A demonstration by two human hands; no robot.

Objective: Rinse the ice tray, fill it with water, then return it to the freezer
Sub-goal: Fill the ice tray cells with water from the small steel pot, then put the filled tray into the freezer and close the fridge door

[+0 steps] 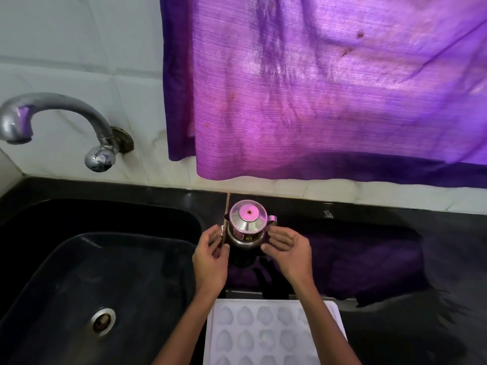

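Black stone worktop [382,233]: open room to my right, black sink basin [79,272] to my left.
White plastic ice tray with egg-shaped cells [263,330]: flat at the near edge, below my wrists, long axis running towards me, cells apparently dry.
Small lidded steel pitcher [247,225]: upright beyond the tray.
My left hand [210,255], my right hand [286,248]: either side of the pitcher, equally near, fingers loosely curled, grasping nothing.

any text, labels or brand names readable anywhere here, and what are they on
No text can be read.
The steel jug has a small red sticker and a darker one beside it, both too blurred to read.
The ice tray, tap and curtain show no lettering.
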